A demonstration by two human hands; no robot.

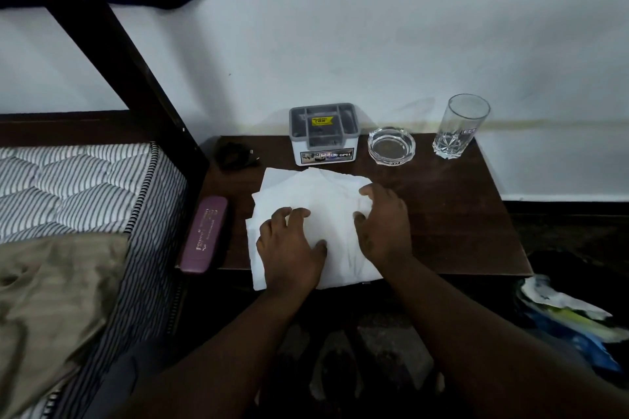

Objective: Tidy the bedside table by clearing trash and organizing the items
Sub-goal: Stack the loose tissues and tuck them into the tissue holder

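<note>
Both hands are down on a loose spread of white papers in the middle of the dark bench. The left hand lies flat, fingers splayed, pressing the near sheets, which overhang the front edge. The right hand is half curled, its fingertips pinching up a fold at the sheets' right side. This looks like the gathering step: squaring the fanned sheets into one stack. Next they must be drawn together and lifted or set aside without sliding off the front.

Behind the papers, near the wall, stands a grey compartmented organizer box with a yellow sticker on top; its slots are too dark to tell whether anything is inside. To its right, a glass ashtray appears empty, and a clear drinking glass is empty and upright. A purple case lies along the bench's left edge, beside the bed.
</note>
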